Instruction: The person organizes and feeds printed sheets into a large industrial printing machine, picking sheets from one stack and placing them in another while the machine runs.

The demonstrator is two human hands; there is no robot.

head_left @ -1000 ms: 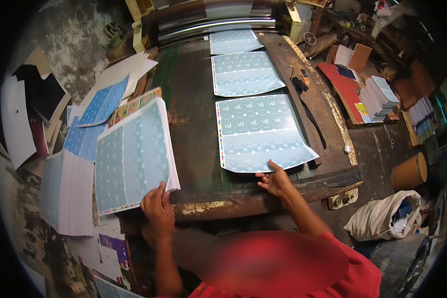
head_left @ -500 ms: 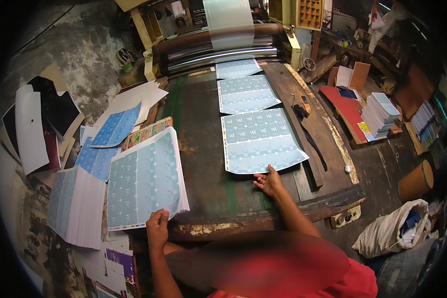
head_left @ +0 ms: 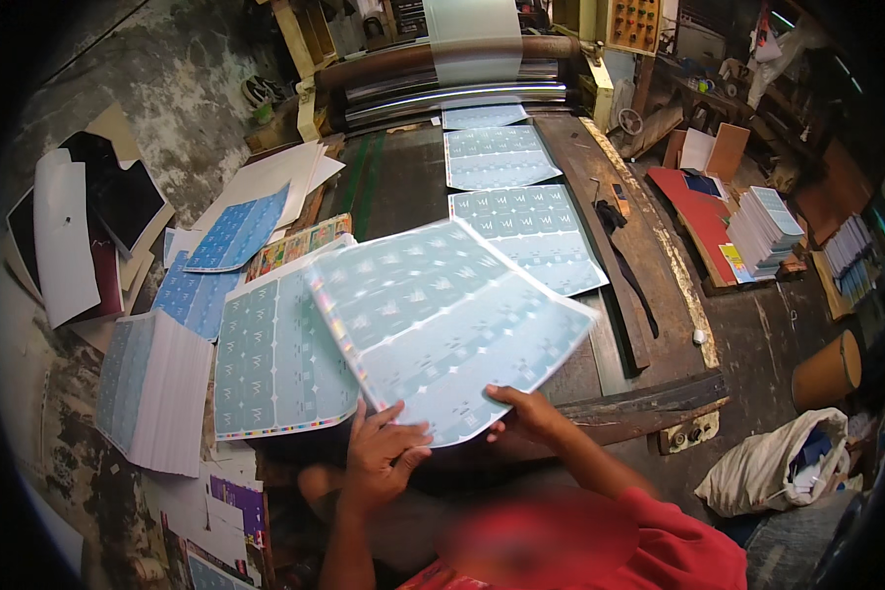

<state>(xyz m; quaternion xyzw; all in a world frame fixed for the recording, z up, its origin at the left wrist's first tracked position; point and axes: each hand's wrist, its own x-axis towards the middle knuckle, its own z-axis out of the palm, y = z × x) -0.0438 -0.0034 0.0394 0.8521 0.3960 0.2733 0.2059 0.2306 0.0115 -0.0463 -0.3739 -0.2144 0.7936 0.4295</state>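
Observation:
A blue-green printed sheet [head_left: 462, 339] is lifted and tilted in front of me, partly blurred. My right hand [head_left: 526, 413] pinches its near edge, thumb on top and fingers beneath. My left hand [head_left: 383, 452] is at the sheet's lower left corner, fingers apart and seeming to touch it. The raised sheet partly covers a pile of matching printed sheets [head_left: 265, 364] on the left. Beyond it, another printed sheet [head_left: 521, 221] lies on the machine bed [head_left: 403, 172], with more sheets in line behind it toward the rollers [head_left: 462, 98].
A thick sheet stack [head_left: 172, 393] leans at the left, near blue sheets [head_left: 231, 231]. A dark bar [head_left: 615, 295] runs along the bed's right side. Booklets [head_left: 762, 231] on a red board [head_left: 674, 202], a brown drum [head_left: 826, 369] and a white sack [head_left: 777, 462] stand at the right.
My right hand has lifted the nearest sheet off the bed and swung it left toward the pile. My left hand has left the pile's corner and moved right to the sheet.

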